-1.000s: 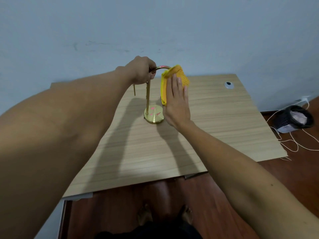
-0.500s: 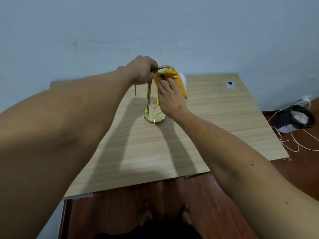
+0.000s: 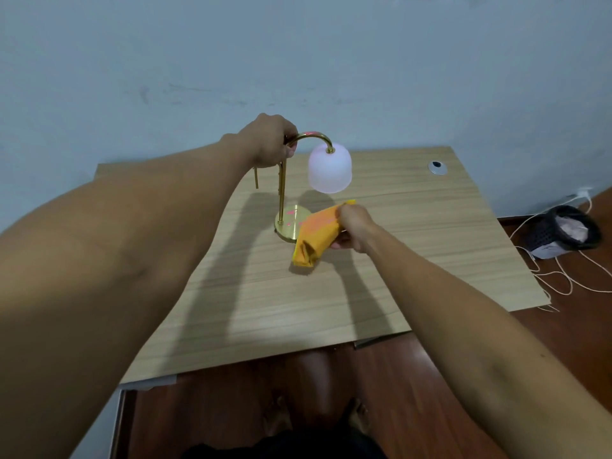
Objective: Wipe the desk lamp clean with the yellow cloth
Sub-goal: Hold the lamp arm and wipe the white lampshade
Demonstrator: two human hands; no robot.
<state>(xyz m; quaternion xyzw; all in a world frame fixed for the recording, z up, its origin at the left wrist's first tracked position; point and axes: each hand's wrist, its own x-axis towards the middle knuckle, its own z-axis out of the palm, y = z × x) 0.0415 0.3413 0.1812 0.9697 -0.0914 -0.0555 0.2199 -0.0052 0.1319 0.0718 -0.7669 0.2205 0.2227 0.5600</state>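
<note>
Holding the desk lamp (image 3: 281,193) by the top of its gold pole, my left hand (image 3: 270,140) has its fingers curled tight around the bend. The lamp stands on its round base on the wooden desk (image 3: 414,233), its white shade (image 3: 329,167) hanging down. My right hand (image 3: 352,226) grips the yellow cloth (image 3: 314,235), which hangs over the edge of the base.

No readable text, label, brand, number or sign shows anywhere.
</note>
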